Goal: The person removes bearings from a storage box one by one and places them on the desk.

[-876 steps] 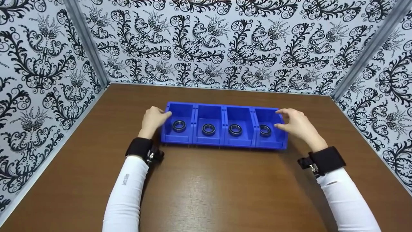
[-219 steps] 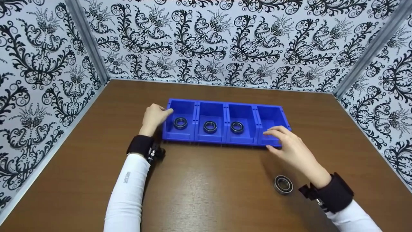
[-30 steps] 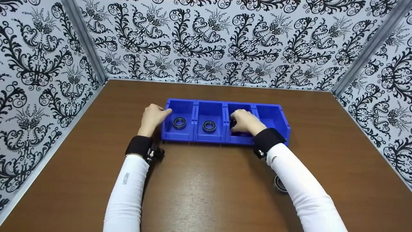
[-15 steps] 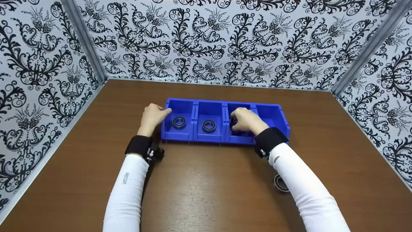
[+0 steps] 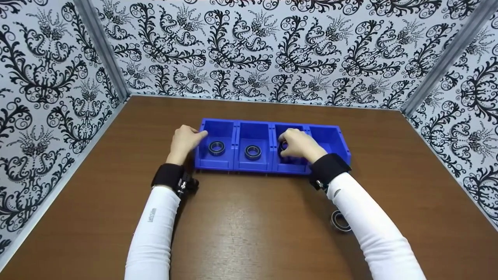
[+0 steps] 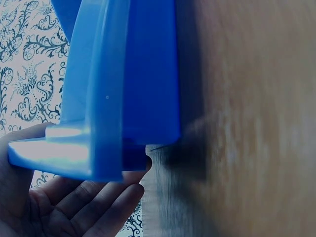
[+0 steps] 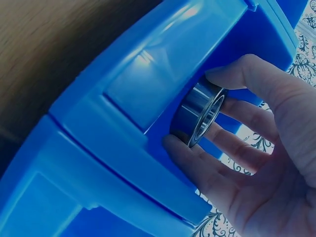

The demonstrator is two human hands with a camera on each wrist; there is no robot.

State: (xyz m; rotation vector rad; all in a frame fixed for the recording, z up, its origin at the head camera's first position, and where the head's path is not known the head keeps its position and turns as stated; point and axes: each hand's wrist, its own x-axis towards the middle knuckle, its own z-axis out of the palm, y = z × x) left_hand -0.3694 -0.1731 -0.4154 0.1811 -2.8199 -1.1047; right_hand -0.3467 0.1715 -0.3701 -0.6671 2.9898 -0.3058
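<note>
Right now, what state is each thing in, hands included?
Bin: upright on the table
Left hand: gripping the bin's left end
Right hand: pinching the third bearing
First bearing: flat in the leftmost compartment
Second bearing: flat in the next compartment
Third bearing: held in the third compartment; lifted or not, unclear
Fourth bearing: on the table, partly behind the right sleeve
</note>
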